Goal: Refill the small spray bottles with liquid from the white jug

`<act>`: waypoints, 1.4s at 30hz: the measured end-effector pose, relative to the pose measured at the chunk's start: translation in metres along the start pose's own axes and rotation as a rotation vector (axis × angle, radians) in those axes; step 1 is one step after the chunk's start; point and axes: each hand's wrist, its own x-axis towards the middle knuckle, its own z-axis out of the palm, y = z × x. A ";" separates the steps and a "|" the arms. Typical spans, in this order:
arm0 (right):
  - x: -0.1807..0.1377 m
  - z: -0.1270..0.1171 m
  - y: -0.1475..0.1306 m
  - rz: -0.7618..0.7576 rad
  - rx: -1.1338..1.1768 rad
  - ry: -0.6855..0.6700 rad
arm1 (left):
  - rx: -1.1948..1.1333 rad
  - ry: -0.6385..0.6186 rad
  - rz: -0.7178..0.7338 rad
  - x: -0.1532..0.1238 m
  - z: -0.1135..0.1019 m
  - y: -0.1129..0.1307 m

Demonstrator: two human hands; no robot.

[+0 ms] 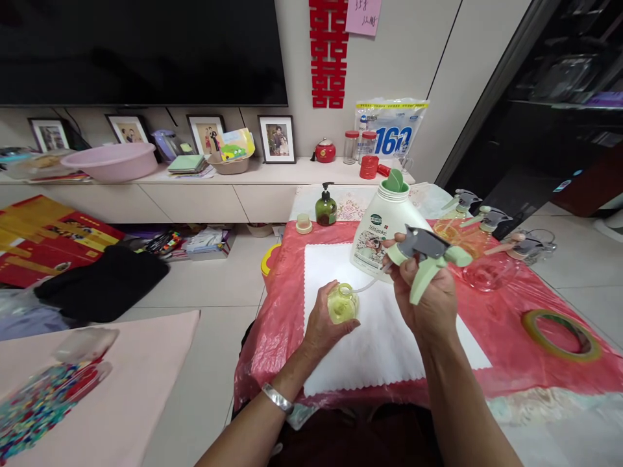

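Note:
My left hand (327, 319) is wrapped round a clear yellow-green bottle (343, 305) with an uncapped neck, over the white cloth (360, 363). In my right hand (428, 295) is a grey and pale green trigger spray head (428, 250), tilted to the side. Its thin tube slants down left to the bottle's neck; whether the tip is inside I cannot tell. Just behind stands a large white detergent jug (384, 224), its mouth uncapped with a green spout showing. A whitish cap (304, 224) and a dark green pump bottle (326, 206) are beyond the cloth.
Several spray bottles (489, 227) stand on the right of the red table cover (272, 331). A roll of yellowish tape (562, 334) lies near the right edge. At the left, a pink surface (160, 363) bears colourful small pieces. Behind runs a white cabinet (195, 201).

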 end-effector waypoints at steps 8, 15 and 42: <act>-0.013 -0.017 0.047 0.144 -0.114 -0.146 | -0.005 0.005 0.012 0.001 0.001 -0.003; -0.030 -0.037 0.079 0.271 -0.181 -0.287 | -0.020 0.014 -0.018 -0.001 0.004 -0.001; -0.025 -0.033 0.068 0.092 -0.507 -0.515 | 0.022 0.044 0.032 -0.001 0.006 -0.003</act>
